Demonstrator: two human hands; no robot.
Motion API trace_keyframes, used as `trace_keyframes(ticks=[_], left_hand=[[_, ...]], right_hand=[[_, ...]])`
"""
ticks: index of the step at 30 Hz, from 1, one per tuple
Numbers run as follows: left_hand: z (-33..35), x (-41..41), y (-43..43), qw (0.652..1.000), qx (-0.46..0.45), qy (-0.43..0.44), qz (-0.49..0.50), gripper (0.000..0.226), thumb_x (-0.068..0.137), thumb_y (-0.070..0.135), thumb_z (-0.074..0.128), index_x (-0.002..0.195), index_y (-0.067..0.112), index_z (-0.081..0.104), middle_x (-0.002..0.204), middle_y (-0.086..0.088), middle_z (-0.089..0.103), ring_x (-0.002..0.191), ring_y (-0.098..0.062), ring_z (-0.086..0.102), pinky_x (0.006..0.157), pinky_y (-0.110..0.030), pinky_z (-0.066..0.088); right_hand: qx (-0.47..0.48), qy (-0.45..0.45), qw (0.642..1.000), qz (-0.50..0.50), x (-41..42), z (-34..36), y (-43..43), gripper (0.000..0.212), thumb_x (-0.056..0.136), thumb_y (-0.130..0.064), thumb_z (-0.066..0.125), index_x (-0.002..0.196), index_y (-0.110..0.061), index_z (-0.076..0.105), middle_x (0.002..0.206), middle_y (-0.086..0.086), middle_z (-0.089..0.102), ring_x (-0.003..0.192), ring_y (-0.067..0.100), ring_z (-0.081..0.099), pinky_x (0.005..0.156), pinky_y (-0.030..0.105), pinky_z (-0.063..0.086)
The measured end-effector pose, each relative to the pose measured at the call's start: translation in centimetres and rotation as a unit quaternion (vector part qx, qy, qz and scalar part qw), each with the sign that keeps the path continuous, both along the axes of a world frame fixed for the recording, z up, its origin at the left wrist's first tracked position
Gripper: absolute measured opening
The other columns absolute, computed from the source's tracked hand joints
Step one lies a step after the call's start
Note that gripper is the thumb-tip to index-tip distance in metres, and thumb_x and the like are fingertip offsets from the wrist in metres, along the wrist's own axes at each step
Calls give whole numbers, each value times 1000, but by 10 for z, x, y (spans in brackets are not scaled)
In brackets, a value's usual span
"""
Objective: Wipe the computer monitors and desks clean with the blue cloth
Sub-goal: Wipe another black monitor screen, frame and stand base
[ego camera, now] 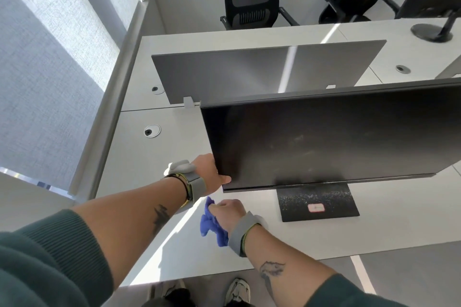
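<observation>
Left hand [209,172] fingers curl round the lower-left corner of the flat, dust-smeared black monitor [324,137]; right hand [229,212] fingers clutch the crumpled blue cloth [209,228] over the pale matte counter [149,169], just below that corner.

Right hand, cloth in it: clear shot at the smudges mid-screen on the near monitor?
Probably yes. The right hand holds the blue cloth just below the monitor's lower left corner, nothing lies between it and the smudges, and the left hand grips only that corner.
</observation>
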State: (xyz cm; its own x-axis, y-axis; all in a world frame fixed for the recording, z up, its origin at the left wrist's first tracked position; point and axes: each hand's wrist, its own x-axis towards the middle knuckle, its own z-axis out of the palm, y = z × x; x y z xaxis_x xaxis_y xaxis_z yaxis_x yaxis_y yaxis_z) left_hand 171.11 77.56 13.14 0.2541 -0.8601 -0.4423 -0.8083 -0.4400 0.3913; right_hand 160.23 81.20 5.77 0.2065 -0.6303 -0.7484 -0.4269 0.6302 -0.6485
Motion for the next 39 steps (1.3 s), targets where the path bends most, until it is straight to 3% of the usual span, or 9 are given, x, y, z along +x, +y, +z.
trace_keyframes(ticks=[4, 8, 13, 18, 22, 26, 28, 34, 39], left_hand=[[3, 1, 1, 1000, 3, -13, -8, 42, 78, 52, 71, 113, 30, 67, 102, 5, 71, 91, -25, 67, 91, -40, 55], [-8, 3, -3, 1000, 7, -21, -4, 65, 50, 73, 53, 102, 36, 65, 90, 12, 70, 83, -21, 67, 87, -40, 55], [-7, 5, -4, 1000, 5, -17, -3, 62, 51, 69, 52, 99, 33, 66, 88, 10, 70, 81, -21, 67, 85, -40, 57], [-9, 9, -6, 1000, 5, -14, -21, 64, 53, 71, 52, 101, 34, 66, 91, 10, 71, 83, -21, 67, 87, -40, 56], [3, 7, -6, 998, 3, -8, -60, 42, 65, 61, 60, 95, 32, 67, 85, 9, 70, 79, -19, 67, 85, -41, 57], [27, 8, 1, 993, 6, -29, -113, 21, 85, 45, 60, 94, 26, 64, 88, 3, 67, 83, -22, 65, 86, -37, 56], [33, 11, 4, 990, 1, -25, -138, 21, 88, 41, 58, 103, 27, 66, 95, 3, 69, 88, -23, 66, 89, -36, 55], [93, 24, 5, 972, -95, 158, -147, 42, 82, 39, 67, 119, 21, 71, 113, 1, 73, 101, -22, 68, 96, -39, 53], [160, 23, -3, 912, -186, 347, -118, 51, 78, 48, 70, 117, 14, 70, 111, -17, 72, 104, -29, 68, 99, -56, 51]], right_hand=[[18, -5, 993, -118, -28, -5, -8, 36, 85, -40, 53, 68, -11, 64, 63, 11, 68, 49, 26, 57, 55, 31, 44], [9, -99, 946, -310, -58, 25, -24, 35, 86, -13, 53, 52, -6, 57, 46, 13, 57, 34, 26, 49, 45, 28, 36], [-53, -86, 944, -314, -46, 29, -22, 9, 87, -5, 62, 80, -3, 68, 73, 15, 69, 61, 25, 65, 59, 28, 47], [-104, -68, 931, -342, -40, 33, -15, 8, 86, -5, 63, 78, -4, 66, 59, 11, 63, 46, 26, 57, 52, 32, 46], [-184, -73, 907, -371, -39, 52, -15, 10, 85, -7, 69, 81, 0, 63, 60, 9, 64, 60, 24, 61, 64, 34, 52], [-145, -78, 910, -381, -37, 69, -11, 7, 88, 1, 57, 82, 3, 59, 47, 5, 54, 43, 18, 54, 48, 22, 43], [-119, -61, 915, -380, -39, 74, -9, 21, 91, 8, 45, 75, -4, 54, 36, 0, 46, 26, 13, 41, 33, 13, 25], [-169, -54, 901, -397, -32, 88, -2, 12, 85, -5, 61, 74, -7, 60, 43, 4, 51, 42, 21, 55, 48, 21, 43], [-159, -61, 889, -426, -28, 98, 4, 26, 93, -4, 51, 67, -8, 49, 32, -1, 41, 21, 14, 32, 34, 12, 23]])
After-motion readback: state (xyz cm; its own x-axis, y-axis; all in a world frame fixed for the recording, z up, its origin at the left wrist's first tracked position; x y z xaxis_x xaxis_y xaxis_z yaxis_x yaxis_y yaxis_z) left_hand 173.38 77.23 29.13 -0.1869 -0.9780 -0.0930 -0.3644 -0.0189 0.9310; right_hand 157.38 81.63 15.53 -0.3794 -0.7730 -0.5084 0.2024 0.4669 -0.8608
